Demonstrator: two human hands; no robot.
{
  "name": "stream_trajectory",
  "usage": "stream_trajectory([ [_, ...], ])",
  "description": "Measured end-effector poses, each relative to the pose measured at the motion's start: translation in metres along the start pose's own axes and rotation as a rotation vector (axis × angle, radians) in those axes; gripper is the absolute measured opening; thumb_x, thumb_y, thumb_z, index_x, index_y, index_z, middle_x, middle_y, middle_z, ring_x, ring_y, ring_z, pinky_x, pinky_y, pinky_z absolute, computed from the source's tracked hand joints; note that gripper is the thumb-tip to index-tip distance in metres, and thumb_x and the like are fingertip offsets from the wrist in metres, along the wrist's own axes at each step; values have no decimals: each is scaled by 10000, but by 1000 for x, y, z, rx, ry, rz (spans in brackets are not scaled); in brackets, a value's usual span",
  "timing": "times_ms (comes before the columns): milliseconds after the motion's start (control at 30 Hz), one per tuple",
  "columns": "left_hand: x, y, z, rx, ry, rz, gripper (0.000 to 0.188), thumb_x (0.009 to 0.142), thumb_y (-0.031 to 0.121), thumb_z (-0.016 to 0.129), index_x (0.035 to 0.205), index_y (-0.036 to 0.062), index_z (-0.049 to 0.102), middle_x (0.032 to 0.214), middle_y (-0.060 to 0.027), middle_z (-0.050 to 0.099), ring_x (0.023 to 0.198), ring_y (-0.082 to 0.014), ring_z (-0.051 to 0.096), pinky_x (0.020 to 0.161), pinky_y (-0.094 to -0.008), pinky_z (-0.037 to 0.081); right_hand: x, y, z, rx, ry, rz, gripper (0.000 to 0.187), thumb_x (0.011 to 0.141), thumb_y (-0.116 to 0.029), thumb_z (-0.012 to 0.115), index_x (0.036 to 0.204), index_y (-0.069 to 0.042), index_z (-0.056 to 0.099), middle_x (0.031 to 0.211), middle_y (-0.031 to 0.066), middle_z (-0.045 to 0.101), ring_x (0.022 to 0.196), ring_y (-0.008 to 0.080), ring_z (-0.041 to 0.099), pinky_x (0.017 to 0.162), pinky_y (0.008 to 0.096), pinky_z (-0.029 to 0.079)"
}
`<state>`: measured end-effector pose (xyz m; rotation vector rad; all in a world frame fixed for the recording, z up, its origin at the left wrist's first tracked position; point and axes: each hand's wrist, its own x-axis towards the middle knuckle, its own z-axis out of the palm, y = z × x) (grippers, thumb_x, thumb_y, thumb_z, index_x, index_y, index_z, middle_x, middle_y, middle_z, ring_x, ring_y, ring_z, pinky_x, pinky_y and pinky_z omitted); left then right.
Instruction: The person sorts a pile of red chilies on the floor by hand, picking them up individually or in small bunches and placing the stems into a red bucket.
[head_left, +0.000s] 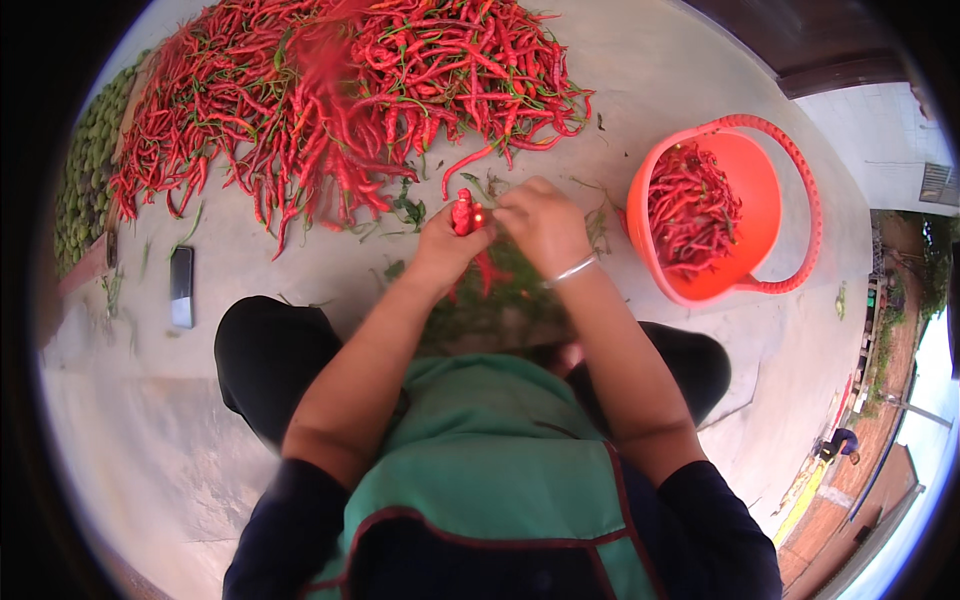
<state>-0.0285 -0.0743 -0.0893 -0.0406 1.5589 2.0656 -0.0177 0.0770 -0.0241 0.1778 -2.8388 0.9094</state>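
My left hand (440,252) is closed around a few red chilli peppers (462,212). Their tops stick out above the fist, and thin red tips hang below it. Close beside them, my right hand (548,228) is pinched with its fingertips near the pepper tops; whatever lies between those fingers is too small to make out. Beyond both hands spreads a large heap of red chillies (480,60), some with green stems. To the right stands an orange-red bucket (768,200), tilted in the view, with more chillies (692,210) inside.
A phone (182,288) lies on the pale floor at the left. Green produce (85,190) is piled at the far left edge. Blurred green scraps (500,310) lie between my knees, and loose stems and leaves are scattered near the heap. Another person (840,445) is far off at the right.
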Motion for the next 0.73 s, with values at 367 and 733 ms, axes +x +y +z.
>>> stream_trajectory([
  [367,-46,17,34,82,-58,-124,175,768,34,608,924,7,532,764,-71,596,662,-160,594,607,-286,497,-46,4,-3,18,349,43,123,711,-143,676,748,-66,586,738,98,570,653,289,577,588,377,472],
  [733,22,72,195,-479,-290,-358,208,820,190,649,963,71,557,961,-76,612,927,-206,573,862,-360,441,-119,87,42,225,-121,450,188,759,-225,610,795,-45,649,798,167,631,763,319,613,697,399,491],
])
